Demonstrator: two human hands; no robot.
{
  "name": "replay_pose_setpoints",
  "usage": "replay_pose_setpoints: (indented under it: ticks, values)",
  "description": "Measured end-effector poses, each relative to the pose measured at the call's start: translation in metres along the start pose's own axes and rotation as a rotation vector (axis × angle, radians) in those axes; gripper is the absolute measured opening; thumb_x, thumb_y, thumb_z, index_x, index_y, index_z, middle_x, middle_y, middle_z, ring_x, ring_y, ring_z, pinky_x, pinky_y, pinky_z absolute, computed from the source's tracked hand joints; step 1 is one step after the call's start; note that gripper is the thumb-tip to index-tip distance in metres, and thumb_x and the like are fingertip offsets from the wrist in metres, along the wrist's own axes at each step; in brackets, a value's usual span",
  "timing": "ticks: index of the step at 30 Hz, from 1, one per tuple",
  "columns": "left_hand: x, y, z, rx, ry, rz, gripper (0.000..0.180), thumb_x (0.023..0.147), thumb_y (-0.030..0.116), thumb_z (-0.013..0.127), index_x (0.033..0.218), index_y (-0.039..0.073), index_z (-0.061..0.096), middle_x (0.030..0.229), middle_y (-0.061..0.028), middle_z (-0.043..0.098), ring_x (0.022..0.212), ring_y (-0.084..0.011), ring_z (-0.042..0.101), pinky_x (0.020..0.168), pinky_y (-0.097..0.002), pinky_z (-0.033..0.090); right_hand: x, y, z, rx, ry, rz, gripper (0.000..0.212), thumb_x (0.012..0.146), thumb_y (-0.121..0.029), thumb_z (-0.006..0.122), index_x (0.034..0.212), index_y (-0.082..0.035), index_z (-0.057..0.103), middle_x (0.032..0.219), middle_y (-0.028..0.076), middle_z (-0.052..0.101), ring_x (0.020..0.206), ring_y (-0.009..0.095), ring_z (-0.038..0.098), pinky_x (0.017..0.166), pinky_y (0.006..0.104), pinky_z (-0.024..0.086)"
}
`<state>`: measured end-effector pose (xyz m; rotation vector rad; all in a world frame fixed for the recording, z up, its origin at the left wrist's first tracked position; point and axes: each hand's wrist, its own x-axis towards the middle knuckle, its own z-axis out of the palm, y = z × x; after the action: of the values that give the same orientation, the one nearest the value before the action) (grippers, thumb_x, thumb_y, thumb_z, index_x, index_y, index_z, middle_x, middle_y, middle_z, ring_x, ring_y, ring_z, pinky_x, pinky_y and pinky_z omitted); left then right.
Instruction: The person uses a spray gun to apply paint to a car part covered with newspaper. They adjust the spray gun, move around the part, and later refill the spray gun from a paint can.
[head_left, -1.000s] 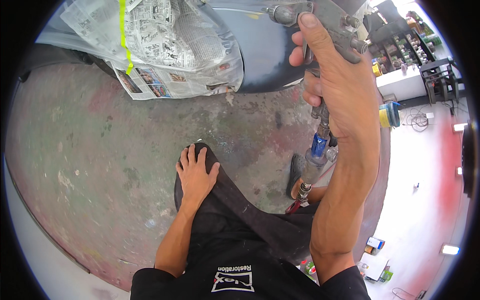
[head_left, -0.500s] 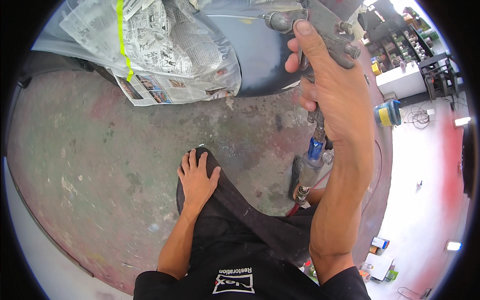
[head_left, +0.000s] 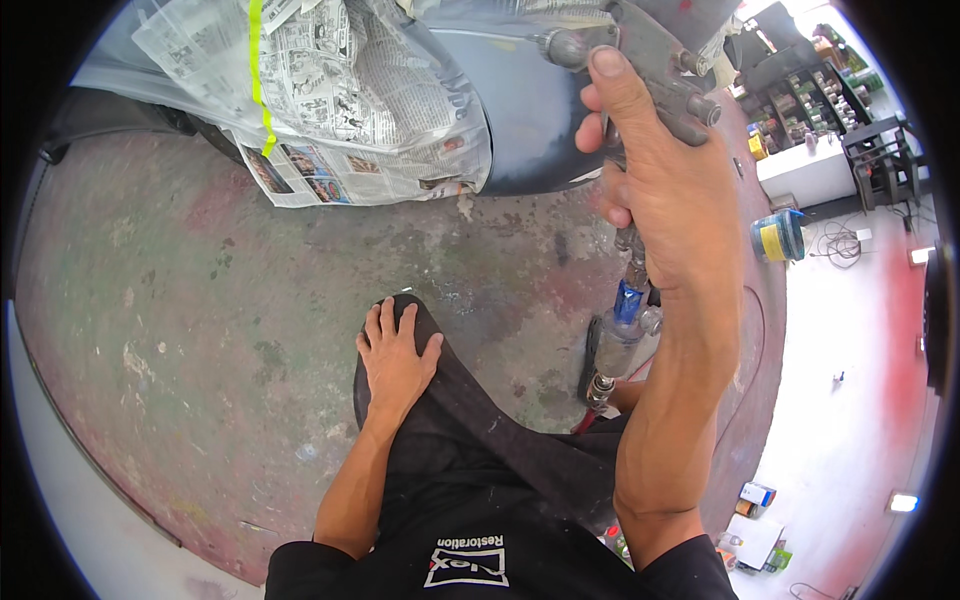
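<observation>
My right hand (head_left: pixel 665 190) is raised at the upper right, wrapped round the grip of a grey metal spray gun (head_left: pixel 650 75). Its nozzle points left toward a grey car body panel (head_left: pixel 530 100); a gap shows along the floor side, but the exact distance cannot be told. Below the grip hang metal fittings and a clear air filter (head_left: pixel 622 335) with a blue band, joined to a red hose (head_left: pixel 587 422). My left hand (head_left: pixel 398 350) holds nothing and rests with fingers spread on my bent knee in dark trousers (head_left: pixel 450 385).
Newspaper (head_left: pixel 370 100) and clear plastic film (head_left: pixel 165 50), with a yellow-green tape strip (head_left: pixel 258 75), cover the car beside the panel. A blue bucket (head_left: pixel 778 238) stands at the right. Shelves with cans (head_left: pixel 815 95) are beyond it. Stained concrete floor (head_left: pixel 220 330) spreads at the left.
The view has shifted slightly, so the covered car sits a little further right. My right forearm and the spray gun have moved a little. My left hand stays on the knee.
</observation>
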<state>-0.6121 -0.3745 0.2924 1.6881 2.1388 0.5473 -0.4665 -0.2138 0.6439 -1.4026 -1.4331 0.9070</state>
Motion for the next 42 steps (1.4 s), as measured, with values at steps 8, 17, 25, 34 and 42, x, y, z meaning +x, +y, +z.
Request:
replay_pose_setpoints:
  ticks: [8, 17, 25, 34, 42]
  values:
    - [0.000, 0.000, -0.001, 0.006, 0.005, -0.002, 0.070, 0.101, 0.047, 0.081, 0.157, 0.009, 0.067, 0.175, -0.0229, 0.049, 0.165, -0.0460, 0.039, 0.130, -0.0662, 0.034, 0.001, 0.002, -0.006, 0.021, 0.008, 0.018, 0.051, 0.106, -0.051, 0.084, 0.117, -0.002, 0.076, 0.091, 0.007, 0.071, 0.054, 0.005, 0.045, 0.050, 0.0251, 0.036]
    - [-0.002, -0.004, -0.004, 0.008, -0.006, -0.012, 0.070, 0.101, 0.047, 0.081, 0.159, 0.010, 0.066, 0.175, -0.0228, 0.049, 0.165, -0.0458, 0.039, 0.129, -0.0666, 0.034, -0.046, 0.081, 0.018, 0.065, 0.259, -0.009, 0.047, 0.112, -0.048, 0.079, 0.124, -0.003, 0.077, 0.091, 0.001, 0.073, 0.058, 0.005, 0.052, 0.053, 0.0281, 0.039]
    - [-0.003, -0.003, -0.007, 0.003, 0.001, -0.009, 0.070, 0.100, 0.046, 0.081, 0.158, 0.009, 0.067, 0.176, -0.0234, 0.049, 0.165, -0.0465, 0.039, 0.131, -0.0648, 0.033, -0.060, 0.093, 0.049, 0.176, 0.215, -0.067, 0.036, 0.114, -0.035, 0.080, 0.122, 0.000, 0.077, 0.083, -0.005, 0.065, 0.075, 0.004, 0.054, 0.066, 0.0265, 0.044]
    - [-0.005, -0.004, -0.006, -0.006, -0.023, -0.033, 0.072, 0.101, 0.045, 0.080, 0.162, 0.010, 0.062, 0.178, -0.0223, 0.046, 0.167, -0.0467, 0.036, 0.131, -0.0703, 0.031, -0.063, 0.087, 0.057, 0.203, 0.133, -0.107, 0.036, 0.114, -0.035, 0.080, 0.118, 0.001, 0.076, 0.080, -0.006, 0.062, 0.072, 0.003, 0.053, 0.063, 0.0261, 0.042]
    - [-0.006, -0.003, -0.007, 0.001, 0.015, -0.013, 0.070, 0.101, 0.045, 0.080, 0.158, 0.008, 0.066, 0.175, -0.0238, 0.049, 0.165, -0.0471, 0.038, 0.131, -0.0658, 0.033, -0.060, 0.084, 0.042, 0.232, 0.205, -0.038, 0.036, 0.115, -0.037, 0.080, 0.118, -0.001, 0.077, 0.081, -0.007, 0.061, 0.073, 0.002, 0.052, 0.064, 0.0251, 0.042]
